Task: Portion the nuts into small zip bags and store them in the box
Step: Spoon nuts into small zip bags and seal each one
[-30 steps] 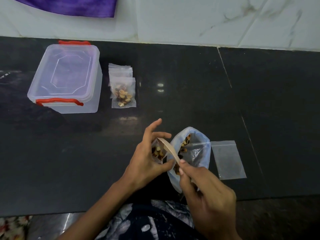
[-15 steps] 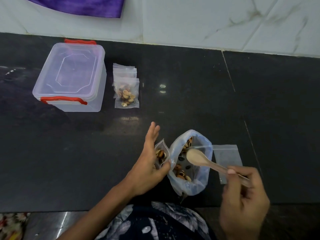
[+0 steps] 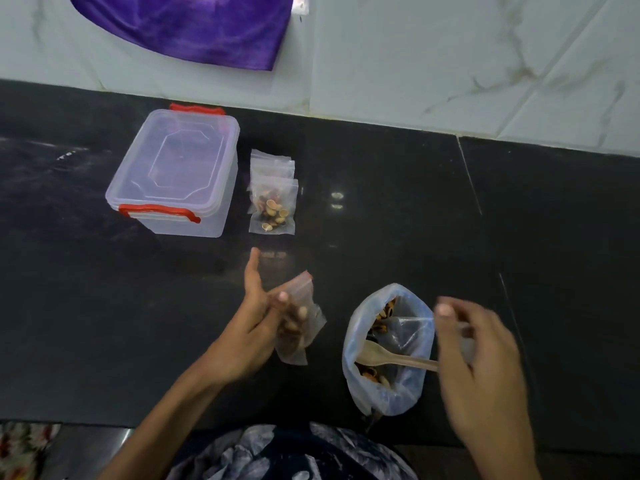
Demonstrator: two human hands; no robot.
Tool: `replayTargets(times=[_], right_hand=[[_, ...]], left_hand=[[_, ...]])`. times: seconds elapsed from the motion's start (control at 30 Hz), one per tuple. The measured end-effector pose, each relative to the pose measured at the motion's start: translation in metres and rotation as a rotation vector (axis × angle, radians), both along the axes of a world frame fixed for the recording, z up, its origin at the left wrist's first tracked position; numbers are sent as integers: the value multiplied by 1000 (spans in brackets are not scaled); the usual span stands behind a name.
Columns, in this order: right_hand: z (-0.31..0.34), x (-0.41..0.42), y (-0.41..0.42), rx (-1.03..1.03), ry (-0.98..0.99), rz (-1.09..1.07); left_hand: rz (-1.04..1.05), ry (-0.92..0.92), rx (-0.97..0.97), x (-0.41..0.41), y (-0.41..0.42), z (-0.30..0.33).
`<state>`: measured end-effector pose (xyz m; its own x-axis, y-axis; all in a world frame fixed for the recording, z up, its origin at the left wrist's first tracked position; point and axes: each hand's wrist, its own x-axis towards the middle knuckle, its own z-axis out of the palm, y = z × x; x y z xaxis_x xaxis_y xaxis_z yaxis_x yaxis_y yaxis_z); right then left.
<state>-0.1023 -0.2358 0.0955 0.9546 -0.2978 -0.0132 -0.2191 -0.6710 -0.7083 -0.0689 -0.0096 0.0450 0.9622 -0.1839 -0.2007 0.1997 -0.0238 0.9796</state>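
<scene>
A: While the head camera looks down at the dark counter [image 3: 381, 209], what is the left hand [image 3: 258, 327] doing?

B: It holds a small zip bag [image 3: 299, 320] between thumb and fingers, with the forefinger sticking up free. The bag is lifted off the counter and has some nuts in it, though blur hides how many.

A: And the right hand [image 3: 481, 368]?

B: It is blurred. Its fingers are curled at the handle end of a pale spoon [image 3: 391, 358]. The grip looks like a loose pinch on the handle, but the exact contact is smeared.

A: Where does the spoon's bowl sit?

B: Inside the open mouth of the large plastic bag of nuts [image 3: 388, 355], which stands on the counter just left of that hand, its rim rolled outward.

A: What about the storage box [image 3: 173, 174]?

B: It is a clear tub with red clips, lid on, at the far left of the counter. Just beside it on the right lies a filled zip bag [image 3: 273, 209], resting on a few empty bags [image 3: 273, 162].

A: Anything else?

B: A purple cloth [image 3: 187, 26] hangs against the white marbled wall [image 3: 450, 57] behind the counter.
</scene>
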Motion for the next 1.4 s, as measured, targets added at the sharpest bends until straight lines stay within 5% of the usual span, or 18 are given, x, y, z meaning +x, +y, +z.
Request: replayTargets(times=[0.13,0.27,0.67,0.9,1.13,1.4], right_hand=[[7,33,42,240,6,394],[3,62,70,236,116,577],[-8,70,87,583,213,478],[-11,61,95,473,108,494],[-5,58,94,570,97,561],[-13,53,100,488,-17,485]], left_hand=[[-3,25,67,7,8,21],[45,9,64,15,12,36],[191,45,16,6,15,40],[228,-45,8,-4,5,43],[305,-137,-3,-8,6,44],[335,-82,-104,-10,6,41]])
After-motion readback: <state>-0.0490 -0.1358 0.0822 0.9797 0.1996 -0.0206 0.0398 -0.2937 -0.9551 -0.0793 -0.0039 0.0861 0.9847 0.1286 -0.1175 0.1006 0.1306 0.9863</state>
